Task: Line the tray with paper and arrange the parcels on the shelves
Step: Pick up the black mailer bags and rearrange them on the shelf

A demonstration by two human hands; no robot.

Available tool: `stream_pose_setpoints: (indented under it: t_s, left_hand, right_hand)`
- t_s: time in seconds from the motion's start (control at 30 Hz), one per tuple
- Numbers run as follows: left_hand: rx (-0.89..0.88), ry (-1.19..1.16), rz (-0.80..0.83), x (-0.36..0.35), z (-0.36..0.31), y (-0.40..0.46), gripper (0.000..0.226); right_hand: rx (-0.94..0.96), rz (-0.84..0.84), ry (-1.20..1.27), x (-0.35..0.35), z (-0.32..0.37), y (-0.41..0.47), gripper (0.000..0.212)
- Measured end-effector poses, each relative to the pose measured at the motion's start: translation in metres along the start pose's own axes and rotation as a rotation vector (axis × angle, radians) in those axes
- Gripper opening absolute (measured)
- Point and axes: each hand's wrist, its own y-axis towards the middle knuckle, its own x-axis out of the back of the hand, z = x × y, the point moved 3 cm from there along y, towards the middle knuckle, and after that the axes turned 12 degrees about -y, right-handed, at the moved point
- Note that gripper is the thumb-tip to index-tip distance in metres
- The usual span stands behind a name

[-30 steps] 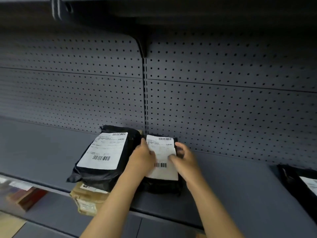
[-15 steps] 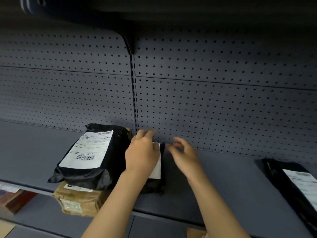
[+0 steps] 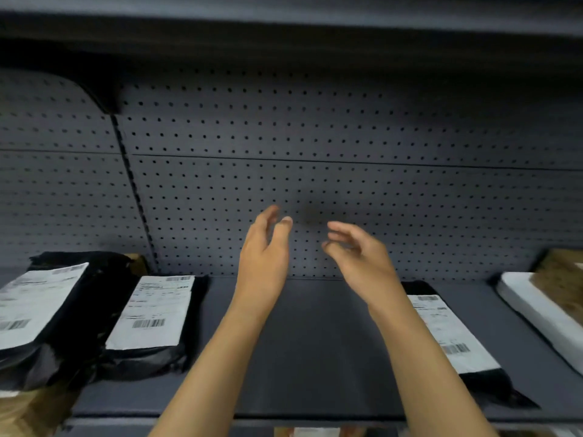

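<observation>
A: On the grey shelf [image 3: 315, 342], what lies where?

B: At the far left a black parcel [image 3: 47, 316] with a white label, resting on top of a brown cardboard parcel [image 3: 28, 411] whose corner shows below it at the shelf's front edge. Just beside it, to its right, a smaller black parcel [image 3: 154, 313], label up, barcode toward the front.

A: And the hands?

B: Both raised above the bare middle of the shelf, in front of the perforated back panel [image 3: 347, 137]. The left hand [image 3: 263, 257] has its fingers spread and loose, holding nothing. The right hand [image 3: 359, 257] is likewise unclenched, fingers slightly curled, empty. They are near each other but apart, and neither touches a parcel.

A: Anything on the right side?

B: A long black parcel [image 3: 454, 339] with a white label lies flat, partly hidden behind the right forearm. Farther right, near the frame's edge, a white parcel [image 3: 536, 310] lies apart from it, with something brown [image 3: 564, 282] behind it; I can't tell what that is.

A: Any tray or paper?

B: None that I can make out. The picture is somewhat blurred, and the label print cannot be read.
</observation>
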Motion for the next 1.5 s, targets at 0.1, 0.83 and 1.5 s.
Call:
stream_pose_setpoints:
  t_s: [0.1, 0.83, 1.5]
  left_hand:
    - [0.064, -0.065, 0.030, -0.042, 0.011, -0.006, 0.044]
    - [0.263, 0.316, 0.280, -0.198, 0.160, -0.046, 0.063]
    - [0.301, 0.059, 0.177, -0.115, 0.121, -0.012, 0.068]
  right_hand:
    - [-0.029, -0.046, -0.004, 0.038, -0.025, 0.004, 0.033]
    - [-0.373, -0.058, -0.077, 0.141, -0.212, 0.013, 0.048]
    - [-0.262, -0.006, 0.043, 0.092, -0.121, 0.006, 0.034]
